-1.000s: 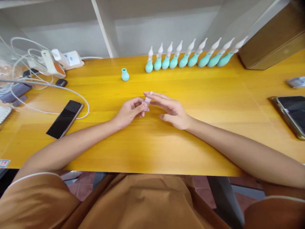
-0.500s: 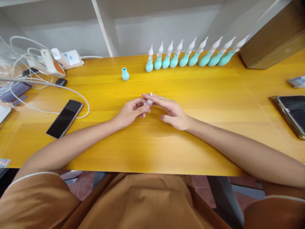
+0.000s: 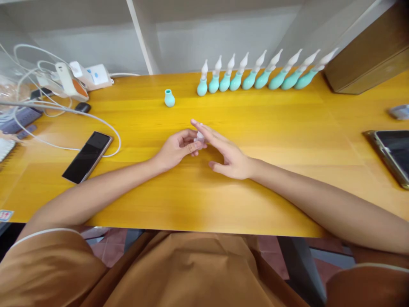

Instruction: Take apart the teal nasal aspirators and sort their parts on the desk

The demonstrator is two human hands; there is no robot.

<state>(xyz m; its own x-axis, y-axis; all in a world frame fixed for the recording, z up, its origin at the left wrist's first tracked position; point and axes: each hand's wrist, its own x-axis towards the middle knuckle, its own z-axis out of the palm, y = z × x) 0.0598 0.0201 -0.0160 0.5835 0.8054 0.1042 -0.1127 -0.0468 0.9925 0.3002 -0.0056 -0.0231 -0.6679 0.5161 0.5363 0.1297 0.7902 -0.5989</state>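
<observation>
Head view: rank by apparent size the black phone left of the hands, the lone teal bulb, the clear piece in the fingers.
1. black phone
2. lone teal bulb, though it sits farther from the camera
3. clear piece, mostly hidden by fingers

No text could be read; a small red-marked sticker [image 3: 5, 215] at the table's near left edge was too blurred to make out

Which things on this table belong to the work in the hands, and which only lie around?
In use: left hand, right hand, small clear tip, lone teal bulb, row of finished bulbs.

Lying about: black phone, white cables, tablet.
</observation>
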